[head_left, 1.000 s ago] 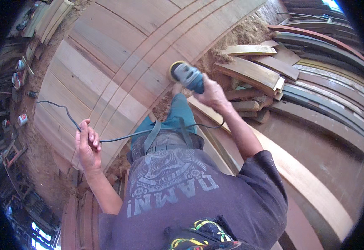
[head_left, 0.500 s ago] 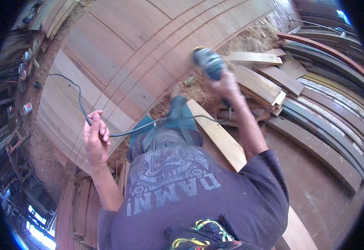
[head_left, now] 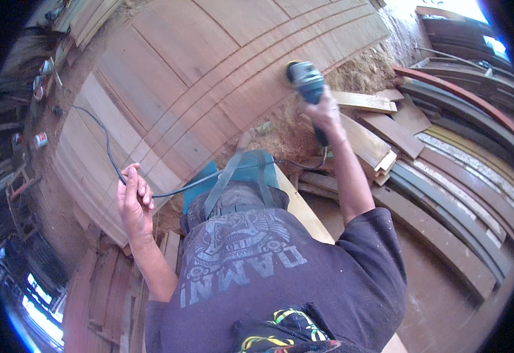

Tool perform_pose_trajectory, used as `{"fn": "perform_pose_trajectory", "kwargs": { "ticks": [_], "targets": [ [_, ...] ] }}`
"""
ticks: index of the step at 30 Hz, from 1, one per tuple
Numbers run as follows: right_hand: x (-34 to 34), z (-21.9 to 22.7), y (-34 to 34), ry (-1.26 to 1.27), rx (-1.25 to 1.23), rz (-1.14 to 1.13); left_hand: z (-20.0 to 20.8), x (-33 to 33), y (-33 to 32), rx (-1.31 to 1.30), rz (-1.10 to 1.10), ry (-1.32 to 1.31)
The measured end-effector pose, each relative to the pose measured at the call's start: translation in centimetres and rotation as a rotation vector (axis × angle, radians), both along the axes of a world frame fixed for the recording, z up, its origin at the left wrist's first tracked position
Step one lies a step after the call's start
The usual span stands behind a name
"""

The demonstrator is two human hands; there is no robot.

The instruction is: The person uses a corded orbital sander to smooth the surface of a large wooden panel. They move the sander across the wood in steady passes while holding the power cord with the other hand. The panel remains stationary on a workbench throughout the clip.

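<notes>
Fingers of the right hand (head_left: pixel 326 113) grip a power tool (head_left: pixel 309 81) at the wooden panel's (head_left: pixel 166 67) right side; left hand (head_left: pixel 134 199) fingers curl around a dark cord (head_left: pixel 107 147).

A big wooden panel (head_left: pixel 204 76) has the round end of a power tool (head_left: pixel 310 82) near its right edge. Past that edge, the floor (head_left: pixel 50 200) holds sawdust (head_left: pixel 360 76) and piled boards (head_left: pixel 366 143). Past its left edge stand pails (head_left: pixel 40 140).
</notes>
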State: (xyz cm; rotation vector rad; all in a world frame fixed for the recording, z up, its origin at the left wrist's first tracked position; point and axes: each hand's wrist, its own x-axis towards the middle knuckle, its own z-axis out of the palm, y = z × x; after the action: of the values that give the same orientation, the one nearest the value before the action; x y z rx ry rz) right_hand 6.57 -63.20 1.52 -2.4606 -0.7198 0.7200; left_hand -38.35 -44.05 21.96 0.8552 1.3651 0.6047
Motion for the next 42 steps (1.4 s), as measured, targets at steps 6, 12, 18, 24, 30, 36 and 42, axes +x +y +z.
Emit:
{"fn": "perform_pose_trajectory", "kwargs": {
  "ticks": [6,12,18,24,30,36,42],
  "targets": [
    [1.6,0.3,1.6,0.059,0.117,-0.029,-0.2,-0.8,-0.7,0.002,0.046,-0.003],
    [-16.1,1.7,6.8,0.188,-0.06,0.682,-0.5,0.4,0.2,-0.01,0.013,-0.065],
    [-16.8,1.6,10.0,0.127,-0.083,0.548,-0.6,-1.1,1.6,-0.013,0.038,-0.025],
    [-1.7,1.5,8.0,0.038,-0.056,0.134,-1.4,-1.2,3.1,-0.067,0.015,-0.071],
    [0.0,3.0,7.1,0.089,0.015,-0.072,-1.5,-1.0,5.9,-0.024,-0.078,-0.133],
    [-15.8,2.8,11.7,0.118,-0.1,0.569,-1.1,0.6,7.9,-0.015,-0.118,-0.154],
    [-14.9,3.6,15.3,0.106,-0.113,0.605,0.3,1.0,7.3,0.025,0.005,-0.093]
  ]
}}
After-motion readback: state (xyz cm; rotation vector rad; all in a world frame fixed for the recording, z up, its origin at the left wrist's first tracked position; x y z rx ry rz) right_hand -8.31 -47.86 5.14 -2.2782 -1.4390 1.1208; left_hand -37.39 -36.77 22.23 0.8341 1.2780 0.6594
